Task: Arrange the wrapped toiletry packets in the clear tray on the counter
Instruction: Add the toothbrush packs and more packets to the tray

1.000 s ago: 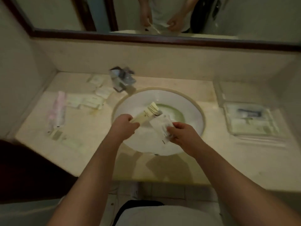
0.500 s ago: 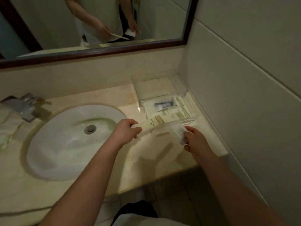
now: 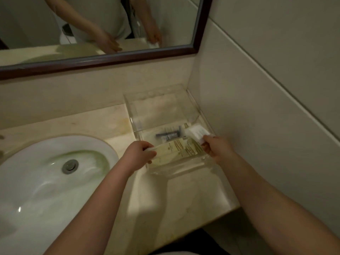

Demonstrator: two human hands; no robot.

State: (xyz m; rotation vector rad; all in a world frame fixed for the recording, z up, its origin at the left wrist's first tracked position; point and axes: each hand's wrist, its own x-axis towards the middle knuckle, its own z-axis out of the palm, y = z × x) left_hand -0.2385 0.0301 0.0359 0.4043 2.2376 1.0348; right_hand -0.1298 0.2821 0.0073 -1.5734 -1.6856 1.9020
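The clear tray [image 3: 163,102] sits on the surface in the far right corner, against the wall, its far half bare. In its near half lie wrapped packets: one clear-wrapped with a dark item inside [image 3: 168,135], and cream ones printed with gold stripes [image 3: 185,150] lying flat side by side. I hold a long cream packet [image 3: 166,150] at its left end, low over the tray's near part, and a small white packet [image 3: 196,133] over its right side.

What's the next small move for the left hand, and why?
Probably lower and release. The left hand holds the long cream packet over the clear tray, lying across its near compartment, while the right hand holds a small white packet at the tray's right side.
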